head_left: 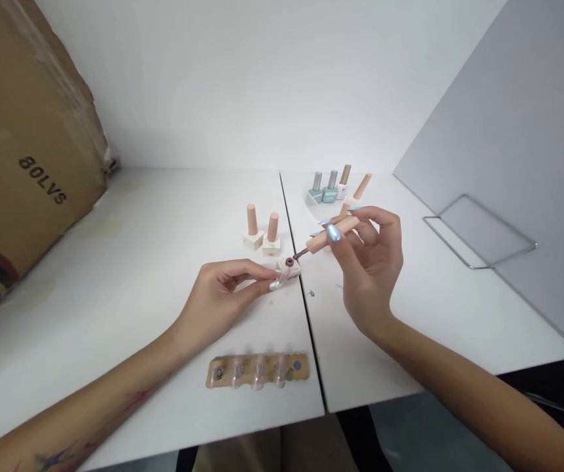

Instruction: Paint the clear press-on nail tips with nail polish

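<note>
Box (31,131): cut off at left
Green bottles (330,195): we can't read labels, too small
Cap (345,208) behind right hand (370,275): partly hidden

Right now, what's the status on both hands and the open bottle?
Left hand: pinching clear tip by bottle. Right hand: gripping cap, brush near bottle's mouth. Bottle uncapped. Nothing visible between brush and mouth.

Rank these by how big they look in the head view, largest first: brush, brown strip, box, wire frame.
1. Box, cut off by the picture's edge
2. Wire frame, judged by its outline
3. Brown strip
4. Brush, partly covered by fingers
</note>
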### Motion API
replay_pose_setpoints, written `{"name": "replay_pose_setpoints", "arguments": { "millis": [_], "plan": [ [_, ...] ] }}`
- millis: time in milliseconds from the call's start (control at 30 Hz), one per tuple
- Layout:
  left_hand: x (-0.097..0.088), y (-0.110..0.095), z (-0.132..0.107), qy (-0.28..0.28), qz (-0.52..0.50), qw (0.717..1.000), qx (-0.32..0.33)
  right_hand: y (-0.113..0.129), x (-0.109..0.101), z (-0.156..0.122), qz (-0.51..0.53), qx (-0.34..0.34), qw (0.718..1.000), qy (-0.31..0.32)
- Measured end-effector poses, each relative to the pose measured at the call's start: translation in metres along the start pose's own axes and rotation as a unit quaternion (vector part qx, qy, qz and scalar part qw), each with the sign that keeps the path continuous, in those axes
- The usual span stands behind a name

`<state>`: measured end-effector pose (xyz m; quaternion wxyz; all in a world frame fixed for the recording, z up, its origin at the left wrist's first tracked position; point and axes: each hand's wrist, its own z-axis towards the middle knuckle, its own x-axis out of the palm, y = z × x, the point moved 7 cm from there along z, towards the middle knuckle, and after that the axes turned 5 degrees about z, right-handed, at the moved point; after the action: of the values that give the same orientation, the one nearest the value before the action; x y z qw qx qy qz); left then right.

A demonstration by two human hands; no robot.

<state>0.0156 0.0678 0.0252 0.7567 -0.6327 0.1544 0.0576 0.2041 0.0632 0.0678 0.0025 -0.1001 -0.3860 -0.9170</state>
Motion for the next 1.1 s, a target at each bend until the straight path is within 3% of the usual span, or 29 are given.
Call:
{"name": "replay_pose_setpoints", "arguments": {
  "millis": [233,500,733,967,1100],
  "plan": [
    [0.001,-0.003,0.0,0.008,-0.014,1.0,-0.012,0.002,0.015,-0.006,0.08,0.008,0.994,0.078],
    [0.001,0.001,0.0,0.007,-0.014,1.0,-0.014,-0.02,-0.004,-0.002,0.066,0.108,0.992,-0.027],
    [0.002,0.0,0.0,0.004,-0.017,1.0,-0.021,-0.012,0.013,-0.007,0.114,0.099,0.987,0.062],
    [0.001,0.001,0.0,0.006,-0.02,1.0,-0.017,-0.031,-0.006,-0.006,0.097,0.18,0.978,-0.042],
    [0.001,0.001,0.0,0.002,-0.018,1.0,-0.017,-0.027,-0.003,-0.004,0.112,0.161,0.98,-0.028]
  ]
}}
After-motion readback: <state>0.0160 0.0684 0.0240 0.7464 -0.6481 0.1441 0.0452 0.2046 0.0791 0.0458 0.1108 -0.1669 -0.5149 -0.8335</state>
